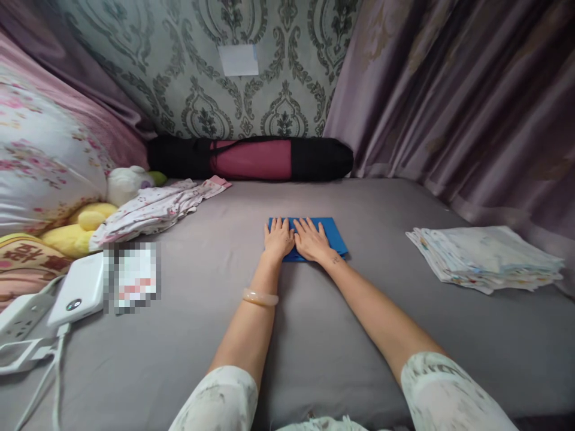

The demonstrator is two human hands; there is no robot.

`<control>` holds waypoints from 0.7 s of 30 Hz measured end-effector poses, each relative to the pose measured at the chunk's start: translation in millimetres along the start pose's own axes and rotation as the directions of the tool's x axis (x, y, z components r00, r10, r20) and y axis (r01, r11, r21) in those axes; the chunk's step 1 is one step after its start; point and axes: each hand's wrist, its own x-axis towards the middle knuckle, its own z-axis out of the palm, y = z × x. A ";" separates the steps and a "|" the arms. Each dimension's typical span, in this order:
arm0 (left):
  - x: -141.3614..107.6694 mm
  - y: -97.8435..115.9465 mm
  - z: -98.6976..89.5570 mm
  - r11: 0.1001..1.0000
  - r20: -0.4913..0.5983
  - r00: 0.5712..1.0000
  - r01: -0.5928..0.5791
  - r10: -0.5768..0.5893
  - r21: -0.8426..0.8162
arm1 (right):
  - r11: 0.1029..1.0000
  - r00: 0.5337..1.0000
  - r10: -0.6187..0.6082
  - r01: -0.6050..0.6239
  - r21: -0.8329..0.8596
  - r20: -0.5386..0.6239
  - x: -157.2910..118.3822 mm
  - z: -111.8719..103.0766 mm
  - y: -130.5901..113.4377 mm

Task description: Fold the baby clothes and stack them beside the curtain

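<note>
1 stack of folded cloths on grey sheet

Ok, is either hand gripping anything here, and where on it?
Nothing is gripped: the left hand and right hand lie palm-down on the blue item, fingers extended.

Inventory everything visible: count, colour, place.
sheet: 1, grey, beneath
flat item: 1, blue, under hands
cloth stack: 1, whitish, right
long bag: 1, black and maroon, by wall
wallpaper: 1, grey, back
paper: 1, white, on wallpaper
curtains: 2, purple, sides
cushion: 1, floral white, left
plush items: count unclear, yellow and white, left
printed cloth: 1, white, left
power bank, power strip: 2, white, left
cables: count unclear, white, left
pixelated item: 1, whitish, left
bangle: 1, pale, left wrist
sleeves: 2, pale, bottom
left hand, right hand: 2, bare, centre
</note>
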 end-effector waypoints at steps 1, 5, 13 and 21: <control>-0.7 0.0 -0.5 1.000 0.000 1.000 0.003 -0.003 0.003 | 1.000 1.000 0.002 -0.002 0.008 -0.001 -0.5 -1.5 0.7; -3.5 1.7 -2.6 0.998 -0.099 0.995 0.037 -0.033 0.042 | 0.997 0.995 0.071 -0.071 -0.001 -0.074 -5.2 -6.2 9.2; -6.7 5.7 -2.4 0.997 -0.028 0.997 0.078 -0.077 0.029 | 0.988 0.988 0.154 -0.153 0.032 -0.022 -8.9 -0.9 20.6; -3.9 3.3 0.1 0.979 -0.088 0.976 0.203 -0.200 0.026 | 0.962 0.963 0.268 -0.267 0.049 -0.030 -18.0 -4.7 33.6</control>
